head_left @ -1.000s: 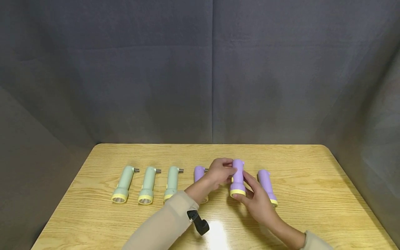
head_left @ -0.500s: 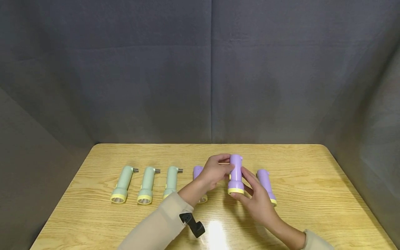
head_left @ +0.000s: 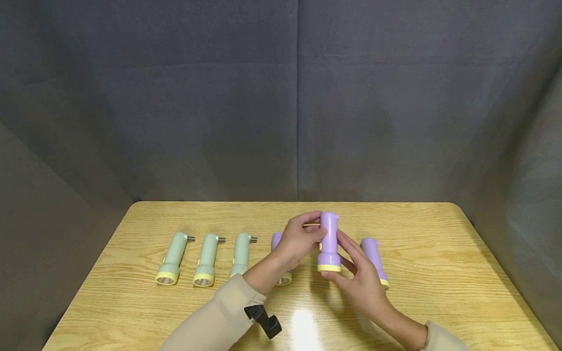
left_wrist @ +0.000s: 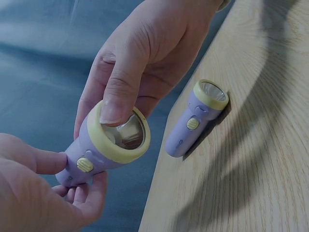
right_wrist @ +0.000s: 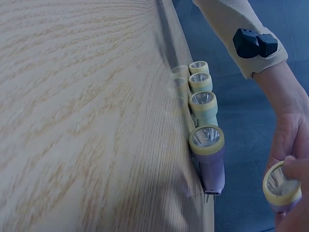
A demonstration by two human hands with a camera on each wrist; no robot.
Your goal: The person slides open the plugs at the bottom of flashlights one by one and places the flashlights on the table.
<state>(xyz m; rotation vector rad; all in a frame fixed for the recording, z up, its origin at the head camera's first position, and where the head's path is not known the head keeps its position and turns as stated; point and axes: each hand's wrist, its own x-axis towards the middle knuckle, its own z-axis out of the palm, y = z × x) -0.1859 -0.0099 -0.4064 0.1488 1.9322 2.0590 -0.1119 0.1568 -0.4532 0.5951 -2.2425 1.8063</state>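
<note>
Both hands hold a purple flashlight point(head_left: 328, 241) raised over the table, its yellow-rimmed head toward me. The left hand point(head_left: 297, 240) pinches its body near the tail, close to the yellow switch point(left_wrist: 85, 165). My right hand point(head_left: 362, 280) grips the head, its thumb lying over part of the lens in the left wrist view. To the right, another purple flashlight point(head_left: 373, 256) lies on the table, partly behind the right hand. A third purple flashlight point(right_wrist: 211, 169) lies to the left, with metal prongs at its tail; the left wrist and hand partly cover it in the head view.
Several green flashlights lie in a row on the left of the wooden table point(head_left: 131, 312), among them a leftmost one point(head_left: 174, 258) with metal prongs sticking out sideways. Dark cloth point(head_left: 210, 107) hangs behind and beside the table. A black wrist device point(head_left: 263, 321) hangs below the left sleeve.
The held flashlight has risen and shifted slightly left, with both hands moving along and keeping their hold. The flashlights on the table stay in place.
</note>
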